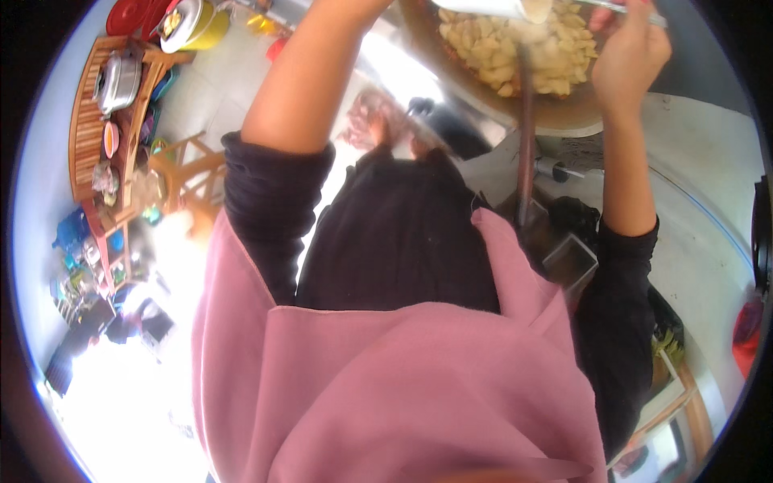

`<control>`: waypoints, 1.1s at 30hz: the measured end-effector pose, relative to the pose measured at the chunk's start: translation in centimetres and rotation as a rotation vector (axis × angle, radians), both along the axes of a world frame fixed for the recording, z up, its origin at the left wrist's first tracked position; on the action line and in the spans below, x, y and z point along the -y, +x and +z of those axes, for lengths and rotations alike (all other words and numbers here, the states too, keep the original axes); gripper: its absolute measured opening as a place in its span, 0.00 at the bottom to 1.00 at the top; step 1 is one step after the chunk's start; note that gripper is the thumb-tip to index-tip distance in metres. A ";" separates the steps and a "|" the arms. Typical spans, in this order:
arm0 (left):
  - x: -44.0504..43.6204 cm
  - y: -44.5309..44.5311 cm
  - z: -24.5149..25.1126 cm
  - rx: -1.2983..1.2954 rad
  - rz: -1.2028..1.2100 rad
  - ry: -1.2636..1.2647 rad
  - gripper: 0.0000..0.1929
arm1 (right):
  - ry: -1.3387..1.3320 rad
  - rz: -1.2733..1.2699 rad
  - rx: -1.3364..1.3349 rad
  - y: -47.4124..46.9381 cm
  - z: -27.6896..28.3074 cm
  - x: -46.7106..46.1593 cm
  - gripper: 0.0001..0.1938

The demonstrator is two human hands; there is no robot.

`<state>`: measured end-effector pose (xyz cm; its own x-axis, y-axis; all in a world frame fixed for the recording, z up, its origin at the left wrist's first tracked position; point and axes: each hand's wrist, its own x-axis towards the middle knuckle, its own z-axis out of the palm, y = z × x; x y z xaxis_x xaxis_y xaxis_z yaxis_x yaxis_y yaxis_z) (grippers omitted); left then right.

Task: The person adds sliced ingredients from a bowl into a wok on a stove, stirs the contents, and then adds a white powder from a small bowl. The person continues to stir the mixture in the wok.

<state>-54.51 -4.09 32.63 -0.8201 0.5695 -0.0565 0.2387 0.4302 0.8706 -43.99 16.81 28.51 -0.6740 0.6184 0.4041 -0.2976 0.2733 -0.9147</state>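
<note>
At the top right, a wide pan [561, 124] holds many pale yellow food pieces [483, 51] with reddish-brown bits around their edge. A white container [480, 7], cut off by the top edge, is tilted over them, and a whitish blur lies below its mouth. My right hand [634, 66], at the pan's right side, grips a thin metal utensil handle [616, 7]. A long brown handle [525, 145] leans out of the pan towards me, untouched by my right hand. My left forearm [302, 78] reaches up past the top edge; the left hand is out of view.
At the left, a wooden bench [84, 133] bears a lidded metal pot [121, 81] and a pink bowl [111, 140]. A yellow bucket [211, 27] stands beyond it and a wooden stool [193, 172] nearer. Crumpled plastic [365, 118] lies by my feet.
</note>
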 end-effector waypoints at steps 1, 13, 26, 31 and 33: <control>0.1 0.3 -0.2 -0.002 0.012 -0.005 0.32 | -0.006 -0.092 0.003 0.0 0.1 0.0 0.13; 2.7 2.2 -0.6 0.029 0.032 0.023 0.35 | 0.252 0.016 -0.001 -0.5 -4.0 -4.5 0.07; 4.8 1.8 -2.7 -0.040 0.060 0.214 0.32 | -0.039 0.093 -0.026 0.8 -2.6 -1.0 0.07; 10.5 2.4 -3.0 -0.100 0.217 0.081 0.44 | -0.475 -0.090 -0.029 2.2 0.5 -6.1 0.09; 14.5 3.1 -3.2 0.032 0.239 0.181 0.43 | 0.055 -0.380 0.085 2.7 0.9 -5.3 0.13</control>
<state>-51.42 -18.62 29.39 -0.9317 0.3633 0.0004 0.1204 0.3076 0.9439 -41.31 22.14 29.39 -0.4336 0.8092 0.3965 -0.0901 0.3989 -0.9126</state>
